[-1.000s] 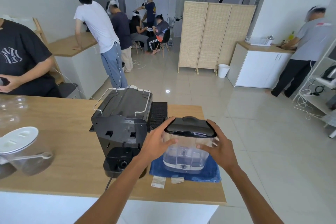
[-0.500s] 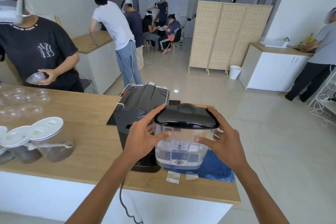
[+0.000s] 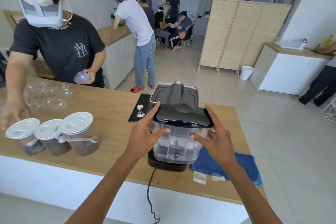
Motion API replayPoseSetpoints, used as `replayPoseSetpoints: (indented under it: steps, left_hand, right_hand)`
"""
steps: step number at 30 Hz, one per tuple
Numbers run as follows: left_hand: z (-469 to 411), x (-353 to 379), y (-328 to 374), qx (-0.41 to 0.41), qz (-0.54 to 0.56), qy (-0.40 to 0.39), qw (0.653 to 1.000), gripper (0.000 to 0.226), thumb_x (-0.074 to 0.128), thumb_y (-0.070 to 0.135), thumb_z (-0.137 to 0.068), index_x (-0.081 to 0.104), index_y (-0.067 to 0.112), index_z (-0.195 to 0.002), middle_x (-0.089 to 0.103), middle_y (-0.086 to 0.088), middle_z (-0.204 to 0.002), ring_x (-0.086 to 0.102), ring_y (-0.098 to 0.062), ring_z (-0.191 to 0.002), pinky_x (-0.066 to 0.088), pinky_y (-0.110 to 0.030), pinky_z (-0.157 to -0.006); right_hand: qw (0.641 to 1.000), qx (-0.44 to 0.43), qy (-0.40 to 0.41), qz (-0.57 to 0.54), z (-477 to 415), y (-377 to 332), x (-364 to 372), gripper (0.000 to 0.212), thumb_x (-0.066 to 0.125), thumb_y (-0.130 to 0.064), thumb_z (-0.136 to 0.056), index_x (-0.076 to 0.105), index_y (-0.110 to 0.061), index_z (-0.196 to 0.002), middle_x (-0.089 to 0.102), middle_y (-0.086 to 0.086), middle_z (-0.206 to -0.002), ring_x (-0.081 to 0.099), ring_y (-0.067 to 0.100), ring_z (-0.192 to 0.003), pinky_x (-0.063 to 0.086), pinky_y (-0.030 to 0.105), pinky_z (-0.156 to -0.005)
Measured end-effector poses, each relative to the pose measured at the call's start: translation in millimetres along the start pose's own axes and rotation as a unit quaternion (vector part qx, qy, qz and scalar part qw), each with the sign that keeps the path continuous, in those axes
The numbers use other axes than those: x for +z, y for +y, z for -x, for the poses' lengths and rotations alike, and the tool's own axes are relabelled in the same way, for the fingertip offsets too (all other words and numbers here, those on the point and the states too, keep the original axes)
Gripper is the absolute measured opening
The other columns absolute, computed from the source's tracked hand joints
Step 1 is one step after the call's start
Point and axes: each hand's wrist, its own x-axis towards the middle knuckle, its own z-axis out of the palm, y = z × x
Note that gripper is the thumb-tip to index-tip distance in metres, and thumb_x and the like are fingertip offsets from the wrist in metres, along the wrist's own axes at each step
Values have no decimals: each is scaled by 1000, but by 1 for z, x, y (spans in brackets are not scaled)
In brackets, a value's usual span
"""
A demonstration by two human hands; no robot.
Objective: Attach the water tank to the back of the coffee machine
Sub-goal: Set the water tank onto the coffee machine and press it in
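Note:
The water tank [image 3: 179, 142] is clear plastic with a glossy black lid. I hold it by both sides, my left hand [image 3: 143, 132] on its left wall and my right hand [image 3: 216, 140] on its right wall. It sits directly over the rear base of the black coffee machine [image 3: 175, 94], whose back faces me. The tank hides most of the machine's back. Its bottom is at the black base plate [image 3: 163, 166]; whether it is seated I cannot tell. The machine's power cord [image 3: 150, 196] hangs over the counter's front edge.
A blue cloth [image 3: 241, 167] and two small packets [image 3: 200, 178] lie right of the machine. Left are a tamper [image 3: 140, 111] on a black mat, three lidded jars [image 3: 78, 132] and clear cups [image 3: 45, 96]. A person in a black shirt [image 3: 60, 49] stands behind the wooden counter [image 3: 109, 114].
The tank has moved left off the blue cloth and now sits behind the machine, over its rear base. My view has shifted left, bringing the jars and the person into sight.

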Motion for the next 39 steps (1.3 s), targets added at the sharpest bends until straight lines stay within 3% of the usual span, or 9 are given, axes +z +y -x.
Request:
replayPoseSetpoints:
  steps: [5,11,14,17,20,23,27,32,39]
  left_hand:
    - [-3,-9,-17,11,-4,13,1000,92,81,39,-78,27,47,-151,53,9,-103,47,-7,-87,39,-22,-85]
    - [-2,-11,-31,10,11,25,1000,88,74,48,-78,29,41,-153,52,10,-99,43,-10,-82,37,-20,-80]
    - [-5,-13,-33,22,17,20,999,88,74,47,-77,31,37,-153,64,0,-135,64,-12,-108,43,-14,-96]
    - [-10,-12,-33,34,20,22,999,88,79,33,-81,31,36,-154,53,-9,-147,51,-21,-133,45,-41,-109]
    - [-14,-11,-36,36,31,21,999,89,80,28,-81,30,37,-154,55,0,-146,57,-13,-126,46,-41,-109]
    - [-16,-10,-42,26,32,12,999,89,78,36,-80,28,39,-154,61,1,-108,57,-12,-95,44,-29,-94]
    - [-15,-8,-51,25,11,20,999,88,79,36,-80,29,40,-153,43,1,-74,37,-11,-66,40,-28,-68]
    - [-9,-3,-63,28,-9,27,999,87,78,35,-81,31,36,-153,31,3,-65,31,-6,-60,39,-29,-61]
    - [-8,-4,-74,37,-11,9,999,85,72,47,-82,28,40,-153,41,6,-84,43,-7,-74,38,-22,-75]
  right_hand:
    - [1000,17,17,-4,-1,3,26,110,90,-31,-71,24,-44,-157,62,-40,-121,61,46,-102,59,51,-84]
    - [999,40,22,19,-2,-3,41,110,84,-44,-68,18,-47,-157,62,35,-113,62,47,-83,53,63,-84]
    - [998,43,26,35,-2,-2,46,109,81,-48,-69,18,-44,-158,67,30,-108,54,43,-68,56,59,-80]
    - [999,34,33,27,-1,3,49,109,87,-30,-73,20,-40,-159,71,-20,-114,65,38,-82,59,50,-82]
    - [999,29,36,29,-3,6,53,108,88,-26,-75,21,-40,-159,56,-49,-118,66,38,-100,59,46,-87]
    - [998,43,41,36,-4,7,55,108,87,-29,-74,21,-41,-158,60,-43,-116,66,24,-82,60,41,-86]
    - [997,47,43,40,-1,9,58,107,83,-42,-70,21,-42,-158,54,-48,-122,65,34,-87,59,41,-86]
    - [995,64,47,66,5,18,65,109,84,-41,-71,20,-41,-159,65,18,-123,46,21,-57,58,42,-69]
    - [993,57,46,89,7,29,66,110,77,-55,-70,14,-44,-159,67,-11,-103,39,12,-52,43,11,-54]
